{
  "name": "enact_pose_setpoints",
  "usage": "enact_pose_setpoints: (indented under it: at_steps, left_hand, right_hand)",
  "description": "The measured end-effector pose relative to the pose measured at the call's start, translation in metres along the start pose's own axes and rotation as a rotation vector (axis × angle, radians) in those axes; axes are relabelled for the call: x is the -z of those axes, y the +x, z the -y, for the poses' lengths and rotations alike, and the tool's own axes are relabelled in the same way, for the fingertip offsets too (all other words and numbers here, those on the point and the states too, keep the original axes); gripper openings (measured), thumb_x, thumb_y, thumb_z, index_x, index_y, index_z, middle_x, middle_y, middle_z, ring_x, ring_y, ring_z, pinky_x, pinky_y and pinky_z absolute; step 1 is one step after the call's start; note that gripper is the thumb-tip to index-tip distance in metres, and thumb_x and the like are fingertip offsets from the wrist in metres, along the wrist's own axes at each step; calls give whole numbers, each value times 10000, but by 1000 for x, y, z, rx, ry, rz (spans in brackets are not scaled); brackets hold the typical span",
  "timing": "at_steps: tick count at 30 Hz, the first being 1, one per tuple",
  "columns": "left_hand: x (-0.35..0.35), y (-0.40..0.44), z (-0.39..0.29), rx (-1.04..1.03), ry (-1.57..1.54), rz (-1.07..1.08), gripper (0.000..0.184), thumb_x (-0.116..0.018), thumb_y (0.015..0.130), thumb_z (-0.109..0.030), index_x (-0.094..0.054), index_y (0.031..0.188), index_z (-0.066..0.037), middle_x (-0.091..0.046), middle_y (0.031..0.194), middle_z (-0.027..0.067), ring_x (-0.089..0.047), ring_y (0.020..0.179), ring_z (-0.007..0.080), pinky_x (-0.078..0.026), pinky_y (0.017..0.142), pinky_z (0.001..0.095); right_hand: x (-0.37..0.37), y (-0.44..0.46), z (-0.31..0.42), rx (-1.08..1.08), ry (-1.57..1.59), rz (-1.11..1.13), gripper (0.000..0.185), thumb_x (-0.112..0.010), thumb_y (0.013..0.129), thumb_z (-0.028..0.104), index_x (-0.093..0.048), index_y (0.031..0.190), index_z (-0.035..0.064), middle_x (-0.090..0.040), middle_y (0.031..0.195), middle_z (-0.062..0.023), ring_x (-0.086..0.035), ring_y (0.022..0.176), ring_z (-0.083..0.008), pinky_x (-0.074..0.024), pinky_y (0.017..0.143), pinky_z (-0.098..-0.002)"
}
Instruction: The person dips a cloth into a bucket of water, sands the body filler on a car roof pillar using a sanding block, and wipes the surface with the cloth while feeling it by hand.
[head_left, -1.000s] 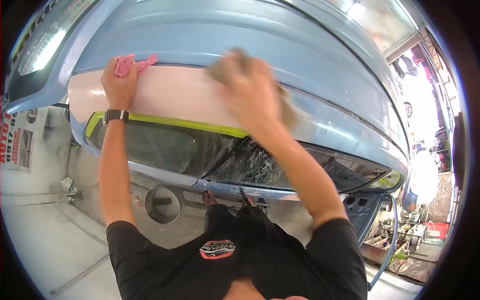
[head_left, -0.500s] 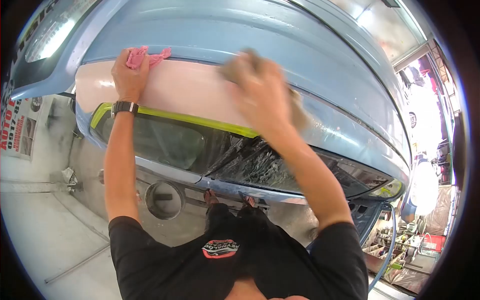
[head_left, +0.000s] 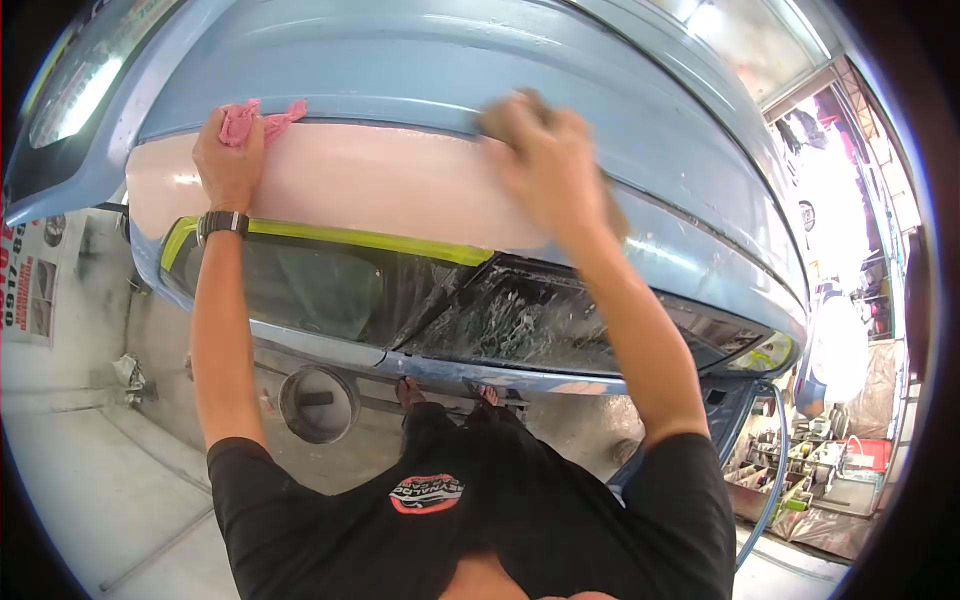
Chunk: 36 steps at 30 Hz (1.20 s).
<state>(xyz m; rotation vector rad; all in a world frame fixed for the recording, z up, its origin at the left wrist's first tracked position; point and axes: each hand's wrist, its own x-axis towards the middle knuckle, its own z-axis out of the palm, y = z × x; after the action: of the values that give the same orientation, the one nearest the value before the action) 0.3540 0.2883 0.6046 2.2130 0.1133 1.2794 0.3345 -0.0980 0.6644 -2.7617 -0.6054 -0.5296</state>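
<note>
My left hand is closed on a crumpled pink cloth and rests at the upper left of a pale pinkish-white patch along the car's roof edge. My right hand, smeared by motion, is wrapped over a grey-brown sanding block at the right end of that patch. One end of the block sticks out past the fingertips, and another part shows right of the wrist. Blue roof metal lies beyond both hands. Yellow-green masking tape borders the patch above the side window.
A round bucket stands on the wet floor beside my feet. Whitish smears cover the dark door glass. At lower right, an open door stands near a tool shelf. A printed banner hangs at left.
My right hand and the sanding block have shifted slightly right along the roof edge. My left hand stays on the same end of the patch with the cloth, while the view has shifted a little.
</note>
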Motion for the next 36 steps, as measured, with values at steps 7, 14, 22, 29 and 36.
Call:
enact_pose_setpoints:
  at_steps: [7, 14, 22, 29, 36]
  left_hand:
    - [-1, 6, 4, -34, -40, 32, 226, -783, 853, -183, -698, 1001, -35, -744, 913, 170, -726, 840, 342, -564, 782, 421]
    - [-2, 1, 7, -19, 2, 5, 244, -789, 859, -198, -698, 1016, -34, -744, 917, 173, -718, 848, 363, -561, 788, 428]
    - [-2, 5, 6, -25, 0, 40, 249, -782, 871, -215, -712, 1038, -43, -748, 955, 181, -726, 883, 368, -560, 804, 437]
    - [1, 0, 1, -11, 55, 19, 266, -788, 865, -219, -723, 1057, -47, -756, 959, 173, -732, 889, 354, -564, 816, 428]
    - [-5, 7, 2, -40, 6, 54, 276, -786, 861, -228, -725, 1064, -52, -762, 987, 177, -738, 911, 350, -566, 834, 423]
  right_hand:
    - [-40, 42, 64, 193, 43, -32, 551, -655, 979, 384, -609, 1398, 28, -668, 1162, -246, -601, 1208, -407, -512, 992, -500]
    - [24, -26, -50, -103, 64, -31, 476, -697, 951, 354, -633, 1383, 163, -637, 1160, -310, -593, 1175, -452, -531, 944, -570]
    - [-34, 36, 35, 150, 97, -20, 608, -656, 973, 437, -582, 1408, 18, -637, 1185, -320, -605, 1183, -445, -513, 1010, -513]
    - [23, -19, -39, -97, 57, 5, 411, -688, 950, 356, -691, 1288, 124, -668, 1238, -226, -625, 1131, -437, -524, 991, -528]
    - [-49, 50, 65, 196, 138, -78, 530, -709, 928, 379, -624, 1322, 35, -678, 1191, -232, -602, 1178, -419, -500, 1039, -509]
